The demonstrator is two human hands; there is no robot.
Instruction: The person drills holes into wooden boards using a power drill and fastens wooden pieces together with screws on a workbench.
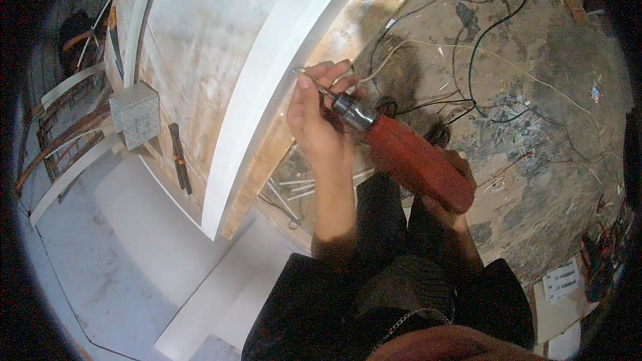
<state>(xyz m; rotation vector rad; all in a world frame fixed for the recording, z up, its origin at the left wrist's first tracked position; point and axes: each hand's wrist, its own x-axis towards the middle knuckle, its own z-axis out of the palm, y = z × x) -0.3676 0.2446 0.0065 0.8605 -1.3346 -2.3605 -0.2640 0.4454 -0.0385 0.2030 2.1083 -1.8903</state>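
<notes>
My right hand (461, 184) grips the rear of a red power drill (421, 164), mostly hidden beneath it. The drill's black chuck (354, 112) points up and left, with a thin bit (326, 91) sticking out. Around the bit's front end, my left hand (317, 117) has its thumb and fingers closed in a pinch. Something small pokes out at the fingertips, too small to name. Both lie just beside a long white strip (257, 73) that stands along the edge of a pale, smeared wooden panel (207, 33).
Orange-and-black-handled pliers (179, 159) and a grey block (136, 115) rest at the panel's left. White boards (221, 294) lie at the lower left. On the dirty floor (528, 127) to the right, a black cable (473, 60) and a thin pale cord (528, 75) trail among scraps.
</notes>
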